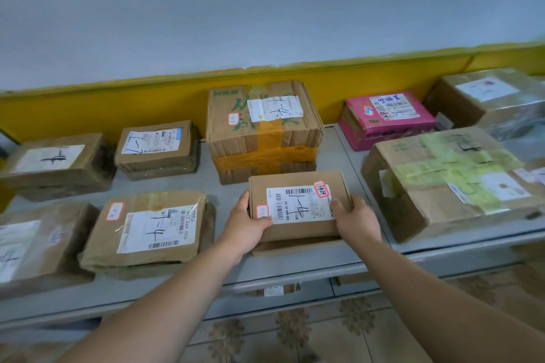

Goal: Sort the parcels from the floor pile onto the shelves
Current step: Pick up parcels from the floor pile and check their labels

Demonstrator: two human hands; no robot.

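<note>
A small brown cardboard parcel [298, 186] with a white barcode label and red-edged stickers lies near the front of the grey shelf [295, 268], just in front of a taller taped box. My left hand [246, 227] grips the parcel's left near corner, thumb on top. My right hand [355, 219] holds its right near corner, thumb lying on the label's edge. Both forearms reach in from below.
Other labelled parcels fill the shelf: a tall orange-taped box [262, 130] right behind, a flat box [147, 230] to the left, a big green-taped box [442, 180] to the right, a pink box [386, 118] at the back. A yellow board backs the shelf; tiled floor lies below.
</note>
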